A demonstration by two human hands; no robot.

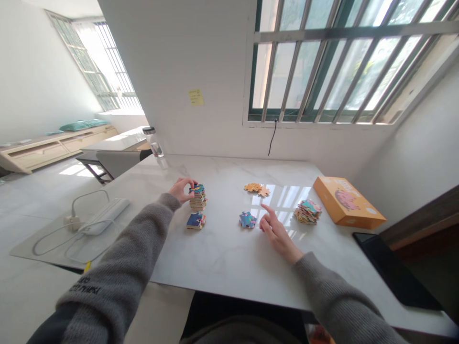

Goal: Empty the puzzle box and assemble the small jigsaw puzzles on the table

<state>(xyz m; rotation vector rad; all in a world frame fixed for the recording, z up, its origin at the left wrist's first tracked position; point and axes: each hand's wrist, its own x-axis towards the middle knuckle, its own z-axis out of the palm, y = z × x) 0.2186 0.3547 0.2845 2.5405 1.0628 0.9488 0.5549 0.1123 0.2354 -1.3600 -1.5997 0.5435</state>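
Observation:
My left hand [182, 189] curls around the top of a tall stack of jigsaw puzzle pieces [198, 199], and its fingertips appear to pinch the topmost piece. Just below that stack lies a shorter pile of blue-topped pieces [195, 221]. My right hand [277, 232] rests on the table with its index finger stretched out and nothing in it. Closest to that hand is a loose blue puzzle piece [247, 220]. Orange pieces [256, 189] lie beyond it, and a messy multicoloured stack [307, 212] stands to its right.
All this sits on a white marble-patterned table [222, 258]. An orange puzzle box [344, 202] lies at the right, with a black flat slab [390, 270] near the edge. A glass bottle [153, 142] stands far left; a white corded device [103, 216] lies on a pale mat [53, 239].

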